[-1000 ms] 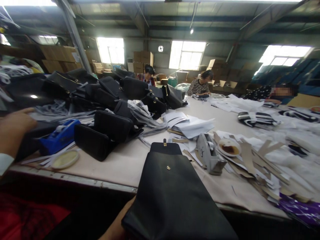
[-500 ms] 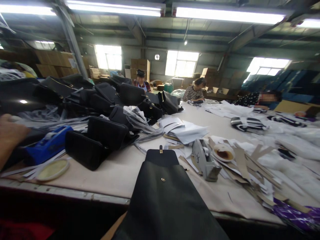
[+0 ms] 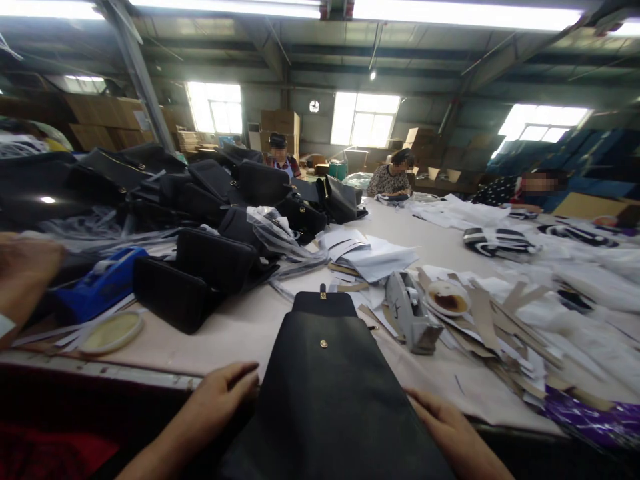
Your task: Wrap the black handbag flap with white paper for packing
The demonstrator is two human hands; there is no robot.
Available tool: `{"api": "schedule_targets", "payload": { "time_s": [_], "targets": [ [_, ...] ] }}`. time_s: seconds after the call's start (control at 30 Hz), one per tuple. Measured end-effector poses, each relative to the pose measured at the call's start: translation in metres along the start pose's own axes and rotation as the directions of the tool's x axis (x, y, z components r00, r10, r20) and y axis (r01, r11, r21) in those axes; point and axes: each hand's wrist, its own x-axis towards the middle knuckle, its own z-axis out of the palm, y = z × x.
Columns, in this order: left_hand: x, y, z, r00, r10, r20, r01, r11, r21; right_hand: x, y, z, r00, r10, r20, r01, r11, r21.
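Observation:
A black bag (image 3: pixel 330 400) with a gold stud stands up in front of me at the table's edge. Its flap (image 3: pixel 324 304), with a gold-fitted tab, extends beyond the top. Against the bag's left side is my left hand (image 3: pixel 227 393), fingers bent and their tips close to its edge. My right hand (image 3: pixel 440 417) grips the opposite side, its fingertips partly covered by the bag. Just past the bag on the right sits a grey tape dispenser (image 3: pixel 413 317).
Another person's hand (image 3: pixel 27 277) is at the far left beside a blue tape dispenser (image 3: pixel 103 283). Black bags (image 3: pixel 200 273) pile up behind a round lid (image 3: pixel 113 332). Paper sheets (image 3: pixel 370 257), cardboard strips (image 3: pixel 520 333) and a small dish (image 3: pixel 449 298) lie rightward. Several people sit across the table.
My left hand has risen into fuller view beside the bag, and my right hand has appeared at its right side. The other person's hand has shifted slightly right.

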Motion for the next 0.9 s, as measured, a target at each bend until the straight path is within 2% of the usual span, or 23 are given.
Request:
{"api": "schedule_targets", "payload": {
  "time_s": [0.07, 0.13, 0.23, 0.3, 0.37, 0.4, 0.53, 0.63, 0.7, 0.73, 0.77, 0.8, 0.83, 0.9],
  "targets": [
    [0.007, 0.011, -0.002, 0.998, 0.038, -0.051, -0.034, 0.996, 0.081, 0.013, -0.016, -0.006, 0.998, -0.038, -0.046, 0.035, 0.998, -0.061],
    [0.021, 0.026, 0.003, 0.994, 0.104, -0.041, -0.094, 0.977, 0.191, 0.023, -0.037, -0.002, 0.997, -0.067, -0.044, 0.063, 0.993, -0.103],
    [0.042, 0.038, 0.025, 0.984, 0.176, 0.013, -0.167, 0.908, 0.383, 0.037, -0.065, 0.018, 0.998, -0.057, 0.014, 0.058, 0.994, -0.093],
    [0.051, 0.035, 0.041, 0.98, 0.197, 0.013, -0.183, 0.884, 0.431, 0.046, -0.073, 0.032, 0.998, -0.034, 0.058, 0.036, 0.999, -0.018],
    [0.055, 0.024, 0.055, 0.978, 0.209, -0.008, -0.183, 0.876, 0.447, 0.055, -0.066, 0.041, 0.993, -0.063, 0.098, 0.062, 0.998, 0.005],
    [0.055, 0.017, 0.059, 0.976, 0.215, -0.026, -0.178, 0.864, 0.471, 0.06, -0.059, 0.045, 0.991, -0.097, 0.096, 0.1, 0.994, -0.037],
    [0.049, -0.003, 0.068, 0.972, 0.225, -0.07, -0.123, 0.74, 0.662, 0.072, -0.022, 0.051, 0.954, -0.299, -0.024, 0.269, 0.889, -0.372],
    [0.044, 0.005, 0.068, 0.981, 0.192, -0.023, -0.1, 0.607, 0.788, 0.073, -0.01, 0.053, 0.918, -0.395, -0.029, 0.334, 0.812, -0.478],
    [0.041, 0.023, 0.068, 0.981, 0.195, 0.002, -0.095, 0.468, 0.878, 0.071, -0.012, 0.054, 0.917, -0.399, -0.002, 0.344, 0.792, -0.504],
    [0.039, 0.034, 0.068, 0.97, 0.241, 0.03, -0.125, 0.391, 0.912, 0.07, -0.014, 0.055, 0.92, -0.393, 0.013, 0.343, 0.786, -0.515],
    [0.038, 0.045, 0.07, 0.945, 0.316, 0.089, -0.194, 0.32, 0.927, 0.069, -0.015, 0.055, 0.922, -0.387, 0.023, 0.341, 0.781, -0.523],
    [0.037, 0.055, 0.073, 0.898, 0.394, 0.194, -0.311, 0.259, 0.914, 0.069, -0.015, 0.055, 0.922, -0.385, 0.028, 0.341, 0.777, -0.53],
    [0.036, 0.064, 0.076, 0.827, 0.447, 0.34, -0.468, 0.214, 0.857, 0.068, -0.014, 0.055, 0.92, -0.389, 0.032, 0.345, 0.773, -0.533],
    [0.036, 0.073, 0.085, 0.625, 0.426, 0.655, -0.769, 0.186, 0.612, 0.069, -0.01, 0.053, 0.913, -0.405, 0.045, 0.365, 0.764, -0.532]
  ]
}}
